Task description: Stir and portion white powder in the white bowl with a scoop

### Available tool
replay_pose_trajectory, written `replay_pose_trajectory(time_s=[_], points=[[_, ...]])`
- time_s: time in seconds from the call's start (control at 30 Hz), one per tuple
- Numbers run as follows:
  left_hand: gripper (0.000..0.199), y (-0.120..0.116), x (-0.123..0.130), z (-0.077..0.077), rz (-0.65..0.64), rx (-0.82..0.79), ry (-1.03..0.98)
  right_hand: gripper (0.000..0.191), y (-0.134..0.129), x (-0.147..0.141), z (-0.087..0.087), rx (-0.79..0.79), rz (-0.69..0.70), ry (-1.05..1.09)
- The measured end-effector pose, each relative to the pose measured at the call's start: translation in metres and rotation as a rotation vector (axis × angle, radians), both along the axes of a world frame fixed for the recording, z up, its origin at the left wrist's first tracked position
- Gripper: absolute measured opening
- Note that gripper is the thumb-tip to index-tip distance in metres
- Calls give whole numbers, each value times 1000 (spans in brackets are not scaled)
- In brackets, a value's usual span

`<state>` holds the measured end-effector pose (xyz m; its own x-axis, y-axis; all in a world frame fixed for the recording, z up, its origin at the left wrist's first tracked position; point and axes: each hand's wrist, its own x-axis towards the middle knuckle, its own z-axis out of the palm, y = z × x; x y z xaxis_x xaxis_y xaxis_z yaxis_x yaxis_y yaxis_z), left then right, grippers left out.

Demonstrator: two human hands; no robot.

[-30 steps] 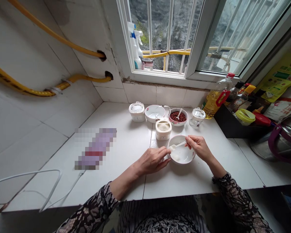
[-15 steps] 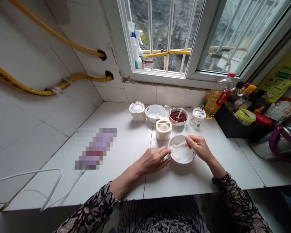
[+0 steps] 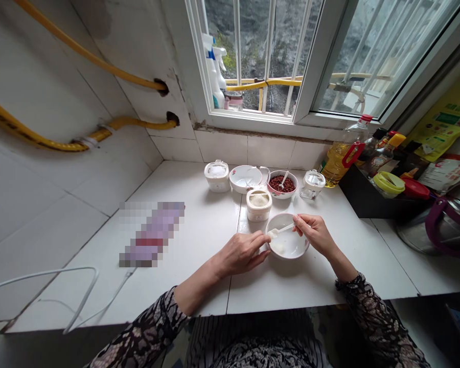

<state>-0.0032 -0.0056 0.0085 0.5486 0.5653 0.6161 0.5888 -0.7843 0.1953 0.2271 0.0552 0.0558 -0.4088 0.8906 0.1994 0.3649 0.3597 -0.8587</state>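
My right hand [image 3: 312, 232] pinches the handle end of a small white spoon [image 3: 285, 228] above a white bowl [image 3: 297, 249]. White powder or grains fill the spoon's scoop, and a little of the same lies in the bowl. At the bowl's left rim is my left hand [image 3: 245, 250], its fingertips over the edge beside the scoop and its thumb lower on the outer side. Just behind the bowl stands an uncovered cream-coloured container [image 3: 259, 212] of pale granules.
Along the back stand a lidded white jar [image 3: 216, 183], another white bowl [image 3: 235, 185], a bowl of red beans [image 3: 287, 194] with a spoon, and a clear jar [image 3: 312, 190]. An oil bottle [image 3: 335, 163] and a black condiment box [image 3: 362, 197] are at right. A cable [image 3: 117, 291] lies left.
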Motion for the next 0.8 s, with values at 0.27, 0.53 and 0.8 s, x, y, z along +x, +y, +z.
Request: replay_pose_trajectory(time_s=[0.27,0.53,0.8], points=[[19,0,0,1,0,5,10,57,0,0,1,-12,-3,3],[19,0,0,1,4,9,11,57,1,1,0,-16,-1,10],[18,0,0,0,-5,8,2,57,2,2,-1,-20,-2,18]])
